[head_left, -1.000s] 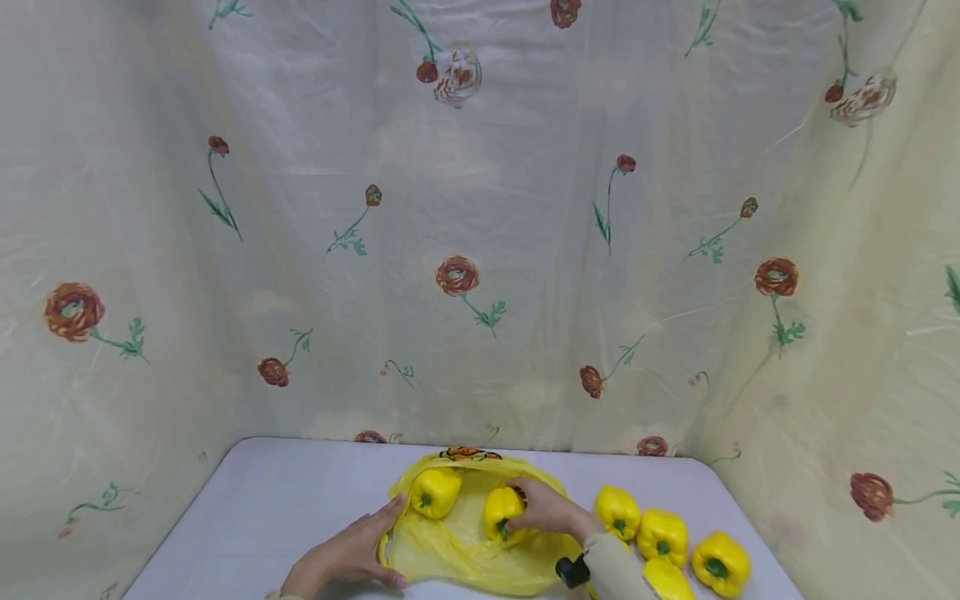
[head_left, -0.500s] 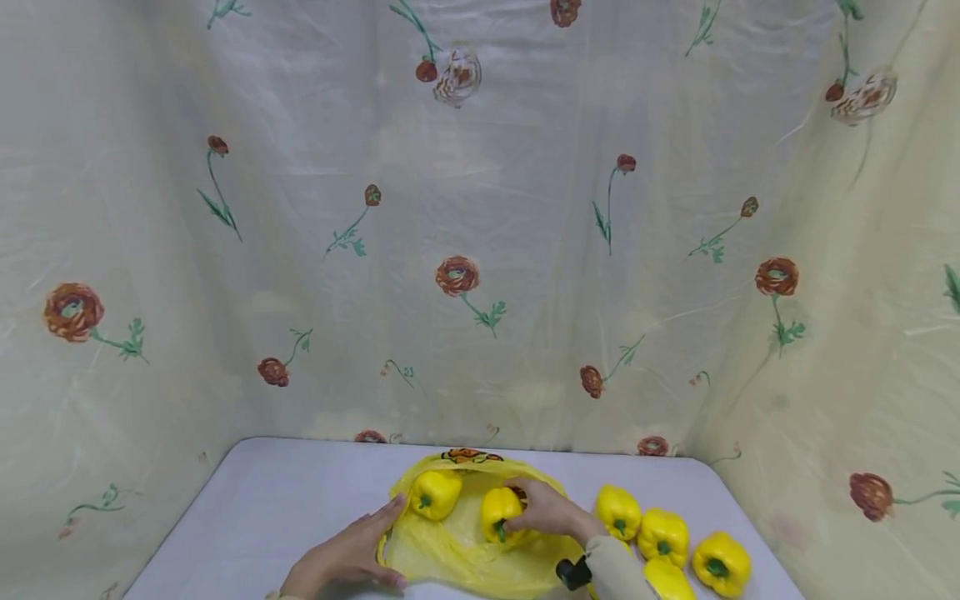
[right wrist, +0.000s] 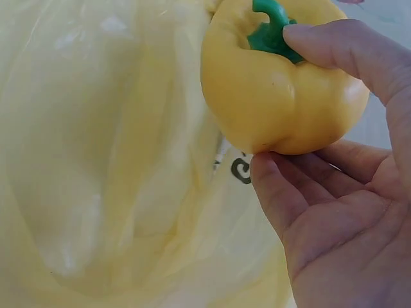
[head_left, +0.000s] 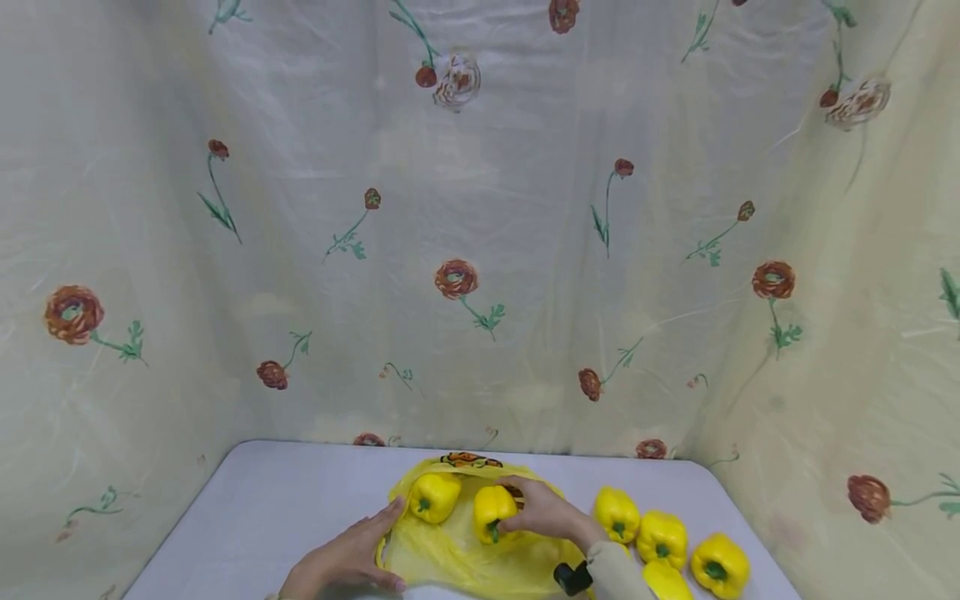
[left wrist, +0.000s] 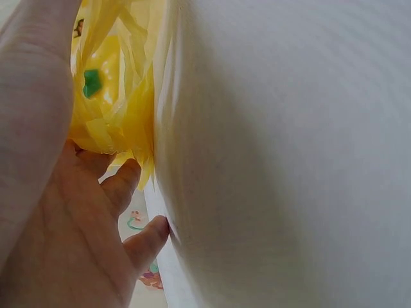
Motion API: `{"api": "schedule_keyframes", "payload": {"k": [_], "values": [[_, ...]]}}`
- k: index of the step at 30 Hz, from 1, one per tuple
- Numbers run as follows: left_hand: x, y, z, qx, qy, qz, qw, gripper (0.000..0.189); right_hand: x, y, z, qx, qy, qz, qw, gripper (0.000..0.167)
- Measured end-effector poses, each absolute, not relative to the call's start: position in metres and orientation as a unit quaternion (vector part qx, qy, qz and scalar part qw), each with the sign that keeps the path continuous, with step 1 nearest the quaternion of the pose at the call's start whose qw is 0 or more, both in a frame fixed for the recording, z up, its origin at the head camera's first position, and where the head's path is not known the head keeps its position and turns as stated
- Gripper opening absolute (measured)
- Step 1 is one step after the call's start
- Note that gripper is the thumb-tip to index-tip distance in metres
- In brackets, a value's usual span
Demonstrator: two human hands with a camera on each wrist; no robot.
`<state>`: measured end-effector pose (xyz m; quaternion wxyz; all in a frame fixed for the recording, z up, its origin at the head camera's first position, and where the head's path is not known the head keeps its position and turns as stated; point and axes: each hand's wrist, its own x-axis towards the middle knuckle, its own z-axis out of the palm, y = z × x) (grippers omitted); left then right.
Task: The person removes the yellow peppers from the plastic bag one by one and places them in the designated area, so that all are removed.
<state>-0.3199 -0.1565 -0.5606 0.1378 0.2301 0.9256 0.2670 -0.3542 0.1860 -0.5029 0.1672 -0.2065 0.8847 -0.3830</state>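
Note:
A yellow plastic bag (head_left: 442, 560) lies on the table with its mouth spread wide. Inside, at its left, sits one yellow bell pepper (head_left: 435, 497) with a green stem. My right hand (head_left: 542, 508) grips a second yellow bell pepper (head_left: 491, 510) over the bag's opening. In the right wrist view the thumb presses by the stem of that bell pepper (right wrist: 276, 96) and the other fingers support the opposite side. My left hand (head_left: 348, 554) rests at the bag's left edge, its thumb and fingers spread. The left wrist view shows these fingers (left wrist: 122, 186) touching the thin plastic.
Several more yellow bell peppers (head_left: 662, 539) stand in a group at the right of the white table (head_left: 285, 492), partly hidden by the right sleeve (head_left: 618, 571). A flower-printed curtain (head_left: 480, 225) encloses the back and both sides.
My right hand has moved slightly left with the bell pepper, nearer to the one in the bag. The left hand keeps its place. The head view has shifted a little.

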Motion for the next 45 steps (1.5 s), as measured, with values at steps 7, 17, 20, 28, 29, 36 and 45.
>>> {"api": "schedule_keyframes", "payload": {"k": [7, 17, 20, 28, 29, 36, 45], "values": [[-0.319, -0.156, -0.561, 0.221, 0.926, 0.269, 0.148, 0.118, -0.346, 0.188, -0.493, -0.222, 0.877, -0.397, 0.153, 0.073], [-0.319, -0.155, -0.559, 0.218, 0.926, 0.270, 0.148, 0.117, -0.335, 0.195, -0.478, -0.242, 0.875, -0.402, 0.117, 0.073], [-0.319, -0.155, -0.560, 0.217, 0.926, 0.270, 0.148, 0.117, -0.332, 0.198, -0.474, -0.242, 0.873, -0.408, 0.113, 0.073], [-0.321, -0.155, -0.562, 0.217, 0.926, 0.271, 0.147, 0.119, -0.322, 0.207, -0.467, -0.237, 0.865, -0.430, 0.107, 0.075], [-0.321, -0.155, -0.562, 0.216, 0.926, 0.271, 0.148, 0.119, -0.320, 0.209, -0.466, -0.237, 0.863, -0.434, 0.106, 0.075], [-0.320, -0.155, -0.562, 0.227, 0.927, 0.267, 0.137, 0.119, -0.307, 0.218, -0.459, -0.226, 0.849, -0.465, 0.107, 0.077], [-0.321, -0.155, -0.563, 0.217, 0.927, 0.269, 0.146, 0.119, -0.290, 0.239, -0.454, -0.210, 0.846, -0.482, 0.089, 0.074]]}}
